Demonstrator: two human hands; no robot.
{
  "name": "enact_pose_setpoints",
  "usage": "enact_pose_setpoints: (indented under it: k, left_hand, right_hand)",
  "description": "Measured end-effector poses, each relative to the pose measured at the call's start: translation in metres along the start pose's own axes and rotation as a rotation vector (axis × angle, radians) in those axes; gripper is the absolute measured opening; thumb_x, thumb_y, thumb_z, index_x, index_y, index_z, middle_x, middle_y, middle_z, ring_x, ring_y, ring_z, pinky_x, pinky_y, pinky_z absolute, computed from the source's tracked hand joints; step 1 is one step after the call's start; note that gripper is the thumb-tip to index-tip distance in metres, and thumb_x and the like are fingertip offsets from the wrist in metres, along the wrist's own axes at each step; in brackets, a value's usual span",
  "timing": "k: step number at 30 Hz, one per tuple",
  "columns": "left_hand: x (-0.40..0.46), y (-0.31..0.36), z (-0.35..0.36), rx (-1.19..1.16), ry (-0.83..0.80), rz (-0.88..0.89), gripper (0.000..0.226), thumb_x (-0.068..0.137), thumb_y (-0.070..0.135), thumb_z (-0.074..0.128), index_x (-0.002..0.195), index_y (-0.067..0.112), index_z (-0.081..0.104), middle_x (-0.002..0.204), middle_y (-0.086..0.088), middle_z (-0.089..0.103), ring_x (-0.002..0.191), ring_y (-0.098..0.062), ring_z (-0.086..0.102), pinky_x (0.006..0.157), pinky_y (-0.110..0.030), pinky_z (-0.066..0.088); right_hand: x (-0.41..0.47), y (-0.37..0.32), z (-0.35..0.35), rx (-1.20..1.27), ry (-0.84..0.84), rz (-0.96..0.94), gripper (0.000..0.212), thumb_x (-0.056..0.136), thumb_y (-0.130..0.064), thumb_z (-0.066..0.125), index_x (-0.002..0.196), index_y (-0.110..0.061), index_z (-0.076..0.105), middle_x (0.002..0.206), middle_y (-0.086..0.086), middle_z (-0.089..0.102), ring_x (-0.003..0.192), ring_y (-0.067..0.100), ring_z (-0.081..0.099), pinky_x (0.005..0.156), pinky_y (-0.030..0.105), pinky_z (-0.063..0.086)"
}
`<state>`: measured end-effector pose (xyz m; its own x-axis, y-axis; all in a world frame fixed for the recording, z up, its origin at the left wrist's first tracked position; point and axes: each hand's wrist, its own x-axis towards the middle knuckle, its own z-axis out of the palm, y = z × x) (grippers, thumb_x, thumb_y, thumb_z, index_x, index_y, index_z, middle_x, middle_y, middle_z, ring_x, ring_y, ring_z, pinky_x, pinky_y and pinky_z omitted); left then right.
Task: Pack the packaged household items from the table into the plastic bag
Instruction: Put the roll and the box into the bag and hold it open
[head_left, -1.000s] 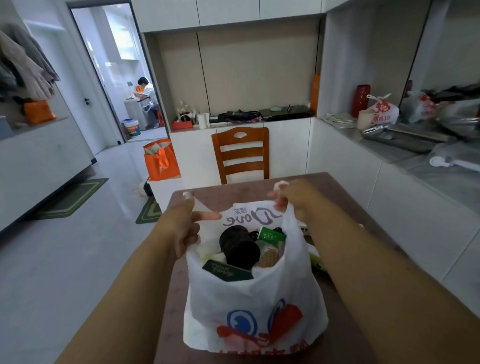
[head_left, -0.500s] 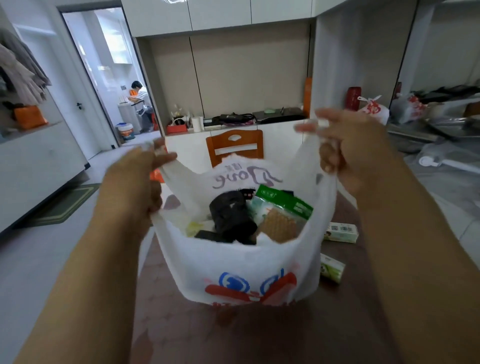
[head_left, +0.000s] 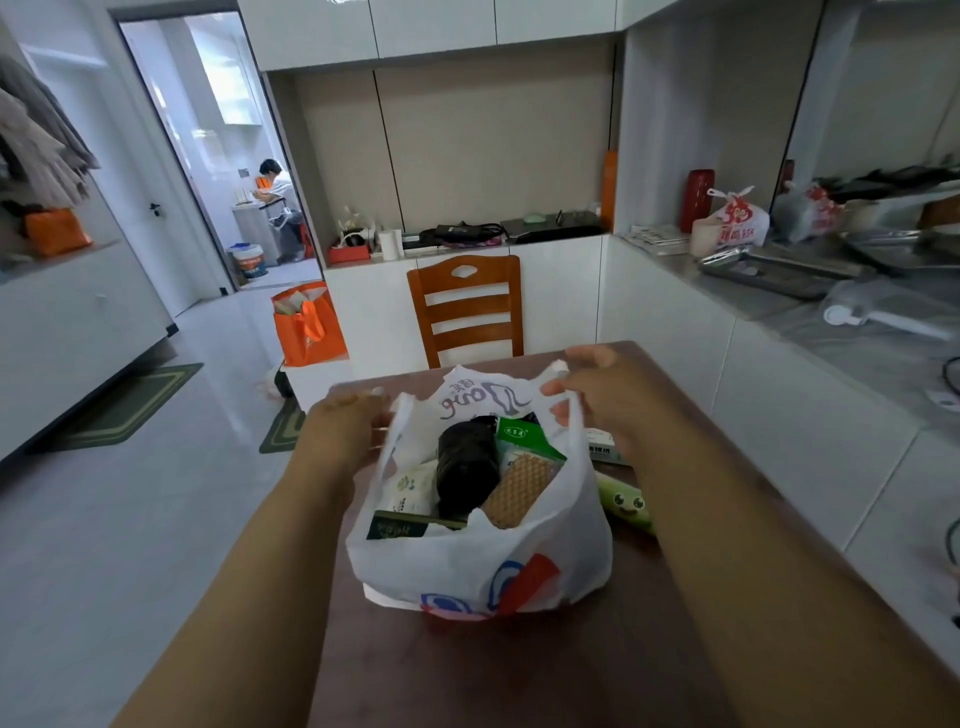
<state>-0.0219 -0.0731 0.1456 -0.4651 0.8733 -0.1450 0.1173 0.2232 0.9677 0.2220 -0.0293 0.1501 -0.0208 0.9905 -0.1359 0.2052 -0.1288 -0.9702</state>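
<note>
A white plastic bag stands on the brown worktop, toward its far edge, filled with packaged items. The left grip pinches the bag's left handle, the right grip its right handle. Two packages lie just beside the bag, toward the right edge.

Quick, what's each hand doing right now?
Left hand: closed on the white plastic bag's left handle.
Right hand: closed on its right handle.

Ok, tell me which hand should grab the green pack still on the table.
Right. The green pack lies on the table just right of the plastic bag, close under the right hand. The left hand would likely have to cross over the bag.
</note>
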Motion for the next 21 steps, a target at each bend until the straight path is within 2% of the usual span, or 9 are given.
enact_pose_setpoints:
  k: [3, 5, 7, 8, 10, 13, 16, 18, 21]
  left_hand:
    - [-0.003, 0.008, 0.003, 0.057, 0.05, 0.077, 0.018, 0.094, 0.031, 0.051, 0.086, 0.018, 0.062, 0.092, -0.005, 0.07, 0.086, -0.024, 0.065, 0.084, -0.04, 0.054]
    - [-0.01, 0.011, 0.007, 0.141, 0.141, 0.199, 0.021, 0.094, 0.034, 0.05, 0.082, 0.019, 0.059, 0.083, 0.003, 0.062, 0.077, -0.016, 0.058, 0.071, -0.033, 0.049]
    - [-0.023, 0.018, 0.014, 0.175, 0.214, 0.34, 0.016, 0.092, 0.038, 0.051, 0.091, 0.024, 0.058, 0.081, 0.013, 0.056, 0.076, -0.009, 0.055, 0.064, -0.028, 0.043]
    - [-0.029, 0.022, 0.021, 0.151, 0.208, 0.385, 0.014, 0.091, 0.04, 0.051, 0.09, 0.028, 0.058, 0.082, 0.015, 0.058, 0.078, -0.01, 0.057, 0.062, -0.026, 0.043]
    - [-0.045, 0.029, 0.04, 0.047, 0.106, 0.421, 0.014, 0.087, 0.045, 0.052, 0.083, 0.033, 0.06, 0.081, 0.013, 0.066, 0.077, -0.011, 0.064, 0.059, -0.026, 0.048]
    - [-0.06, 0.032, 0.086, -0.103, -0.118, 0.359, 0.016, 0.089, 0.037, 0.055, 0.08, 0.03, 0.066, 0.077, 0.01, 0.073, 0.069, -0.008, 0.07, 0.051, -0.014, 0.052]
    - [-0.061, 0.022, 0.146, -0.206, -0.314, 0.13, 0.019, 0.095, 0.028, 0.052, 0.084, 0.019, 0.066, 0.077, -0.002, 0.072, 0.073, -0.016, 0.07, 0.061, -0.021, 0.057]
    - [-0.059, 0.008, 0.188, -0.262, -0.402, -0.029, 0.022, 0.097, 0.023, 0.048, 0.085, 0.012, 0.061, 0.078, -0.005, 0.067, 0.072, -0.016, 0.065, 0.063, -0.024, 0.054]
    - [-0.062, -0.028, 0.241, -0.302, -0.471, -0.126, 0.033, 0.1, 0.031, 0.041, 0.082, 0.012, 0.061, 0.082, -0.005, 0.067, 0.077, -0.017, 0.063, 0.074, -0.03, 0.051]
  right_hand:
    - [0.006, -0.004, 0.004, -0.012, -0.01, -0.023, 0.048, 0.087, -0.016, 0.064, 0.131, -0.022, 0.046, 0.108, 0.007, 0.068, 0.089, 0.021, 0.068, 0.086, 0.042, 0.057]
    - [0.01, -0.003, 0.002, -0.034, 0.013, -0.032, 0.042, 0.087, -0.02, 0.064, 0.126, -0.023, 0.048, 0.106, 0.005, 0.069, 0.088, 0.018, 0.067, 0.082, 0.035, 0.058]
    - [0.017, 0.001, -0.005, 0.016, 0.047, -0.028, 0.031, 0.088, -0.02, 0.064, 0.116, -0.022, 0.052, 0.1, 0.006, 0.07, 0.082, 0.015, 0.066, 0.067, 0.024, 0.057]
    - [0.021, 0.006, -0.01, 0.031, 0.074, -0.024, 0.025, 0.088, -0.02, 0.063, 0.112, -0.02, 0.053, 0.097, 0.006, 0.07, 0.08, 0.015, 0.065, 0.065, 0.024, 0.055]
    - [0.032, 0.02, -0.021, 0.027, 0.118, -0.007, 0.016, 0.09, -0.02, 0.06, 0.105, -0.018, 0.055, 0.094, 0.007, 0.07, 0.081, 0.018, 0.063, 0.075, 0.03, 0.053]
    - [0.052, 0.049, -0.04, -0.014, 0.173, 0.039, 0.005, 0.09, -0.02, 0.057, 0.086, -0.021, 0.055, 0.088, 0.007, 0.068, 0.079, 0.021, 0.06, 0.083, 0.039, 0.051]
    - [0.072, 0.086, -0.059, -0.144, 0.219, 0.097, 0.006, 0.086, -0.017, 0.057, 0.081, -0.019, 0.058, 0.092, 0.011, 0.069, 0.081, 0.023, 0.061, 0.08, 0.039, 0.05]
    - [0.088, 0.117, -0.071, -0.337, 0.218, 0.115, 0.011, 0.085, -0.02, 0.059, 0.091, -0.012, 0.064, 0.1, 0.013, 0.069, 0.093, 0.029, 0.063, 0.085, 0.04, 0.051]
    - [0.104, 0.16, -0.077, -0.519, 0.017, 0.148, 0.013, 0.081, -0.021, 0.061, 0.088, -0.013, 0.069, 0.093, 0.01, 0.071, 0.09, 0.028, 0.066, 0.087, 0.042, 0.053]
